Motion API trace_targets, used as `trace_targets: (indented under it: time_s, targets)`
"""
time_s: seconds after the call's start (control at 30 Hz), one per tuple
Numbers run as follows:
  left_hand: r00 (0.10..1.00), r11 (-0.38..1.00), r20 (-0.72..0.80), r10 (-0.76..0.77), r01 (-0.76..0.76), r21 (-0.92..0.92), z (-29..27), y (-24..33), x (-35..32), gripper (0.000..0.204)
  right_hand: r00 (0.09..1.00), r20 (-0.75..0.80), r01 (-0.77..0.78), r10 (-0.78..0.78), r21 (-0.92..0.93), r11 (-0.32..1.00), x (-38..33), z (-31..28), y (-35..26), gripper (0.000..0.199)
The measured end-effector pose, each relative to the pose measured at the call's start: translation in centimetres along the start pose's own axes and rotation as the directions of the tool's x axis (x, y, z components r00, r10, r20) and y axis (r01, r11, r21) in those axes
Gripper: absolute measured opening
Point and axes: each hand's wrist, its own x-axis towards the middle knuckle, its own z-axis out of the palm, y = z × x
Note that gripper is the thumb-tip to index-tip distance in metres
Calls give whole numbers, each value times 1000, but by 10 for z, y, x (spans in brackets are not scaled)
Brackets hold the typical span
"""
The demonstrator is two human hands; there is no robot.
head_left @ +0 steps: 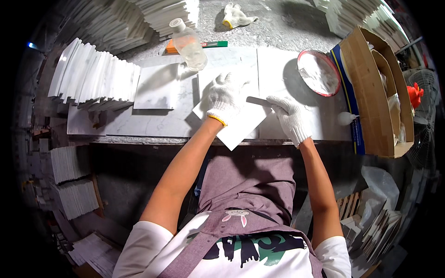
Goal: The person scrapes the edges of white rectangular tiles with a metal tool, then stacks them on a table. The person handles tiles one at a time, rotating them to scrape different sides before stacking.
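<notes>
My left hand (225, 96), in a white knit glove with a yellow cuff, lies with its fingers spread on a white square tile (239, 129). The tile is turned cornerwise, and one corner juts past the table's front edge. Under its far side shows another pale tile (204, 88). My right hand (289, 116), gloved in white too, is closed around a flat grey blade (258, 101). The blade points left over the tile's right corner; whether it touches the tile I cannot tell. The blade's handle is hidden in my palm.
A red-rimmed bowl (340, 74) of white paste stands right of my hands, beside a cardboard box (357, 78). At the left are a row of upright tiles (92, 76) and a flat tile (155, 88). A clear bottle (191, 48) and a loose glove (236, 17) are farther back.
</notes>
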Motion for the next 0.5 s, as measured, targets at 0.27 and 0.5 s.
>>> trace_targets:
  time_s: [0.27,0.5]
  targets:
    - [1000,1000,-13,-4,4,-14,2,0,0,23,999,-2,-32,32,99,995,-11,5,6,24]
    - [999,1000,-35,-5,4,-24,2,3,0,22,996,55,-81,75,105,991,-24,2,2,30]
